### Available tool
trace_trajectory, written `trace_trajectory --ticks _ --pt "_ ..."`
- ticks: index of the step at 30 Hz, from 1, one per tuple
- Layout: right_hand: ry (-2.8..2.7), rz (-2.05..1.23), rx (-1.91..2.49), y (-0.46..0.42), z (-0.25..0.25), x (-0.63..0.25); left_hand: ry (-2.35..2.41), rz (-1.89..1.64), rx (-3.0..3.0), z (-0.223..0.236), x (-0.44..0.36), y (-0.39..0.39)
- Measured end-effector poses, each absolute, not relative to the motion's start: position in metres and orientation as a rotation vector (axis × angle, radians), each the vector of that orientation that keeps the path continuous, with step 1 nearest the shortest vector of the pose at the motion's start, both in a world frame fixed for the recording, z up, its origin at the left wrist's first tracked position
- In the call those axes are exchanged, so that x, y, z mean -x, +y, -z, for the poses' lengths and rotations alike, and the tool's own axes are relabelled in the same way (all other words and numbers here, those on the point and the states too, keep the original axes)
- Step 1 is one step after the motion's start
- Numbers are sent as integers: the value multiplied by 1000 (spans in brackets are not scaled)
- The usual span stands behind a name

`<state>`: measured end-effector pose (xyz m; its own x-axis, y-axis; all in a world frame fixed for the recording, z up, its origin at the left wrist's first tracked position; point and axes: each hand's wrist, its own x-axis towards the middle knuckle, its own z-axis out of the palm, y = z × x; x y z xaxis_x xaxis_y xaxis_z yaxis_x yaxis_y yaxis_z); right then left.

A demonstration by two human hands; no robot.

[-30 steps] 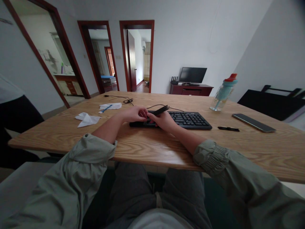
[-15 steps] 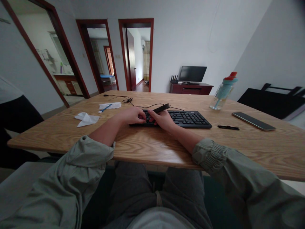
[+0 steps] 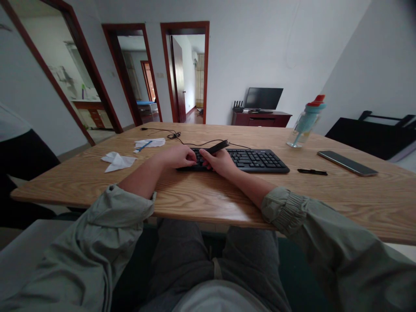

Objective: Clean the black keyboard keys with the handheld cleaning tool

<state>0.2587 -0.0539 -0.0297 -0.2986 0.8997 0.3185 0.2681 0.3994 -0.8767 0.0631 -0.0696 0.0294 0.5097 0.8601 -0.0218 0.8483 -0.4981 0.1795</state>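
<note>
A black computer keyboard (image 3: 256, 159) lies on the wooden table in front of me. My right hand (image 3: 222, 162) is closed around a black brush (image 3: 218, 146); its handle slants up to the right past my thumb, with a short bristle-like tuft at the raised end. The lower end of the brush is hidden by my fingers, close over the keys. Over the keyboard's left end rests my left hand (image 3: 178, 157), fingers curled down and pressed together near the keys. Whatever is under those fingertips is hidden. Both hands are almost touching.
Left of the keyboard lie a crumpled tissue (image 3: 117, 161) and a blue stick (image 3: 143, 146) on another tissue (image 3: 157, 141). A coiled cable (image 3: 175, 135) runs behind. To the right are a black pen-like object (image 3: 312, 172), a phone (image 3: 347, 163) and a water bottle (image 3: 305, 123).
My fingers have shifted slightly over the keys, both hands staying in place and the brush still in my right hand. The view has tilted a little.
</note>
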Motion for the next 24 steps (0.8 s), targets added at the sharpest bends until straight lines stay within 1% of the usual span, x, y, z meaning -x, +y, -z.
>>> trace_trajectory --ticks 7,13,20,24 --pt "-1702 -939 1031 -56 25 -256 1434 -121 -2598 -28 -62 -69" --pt "-1777 -862 1024 -51 29 -256 1458 -101 -2578 -27 -61 -68" --pt "-1756 -869 1017 -48 31 -256 1434 -82 -2606 -25 -61 -67" --pt "-1802 -792 1012 -46 32 -257 1432 -89 -2639 -22 -61 -65"
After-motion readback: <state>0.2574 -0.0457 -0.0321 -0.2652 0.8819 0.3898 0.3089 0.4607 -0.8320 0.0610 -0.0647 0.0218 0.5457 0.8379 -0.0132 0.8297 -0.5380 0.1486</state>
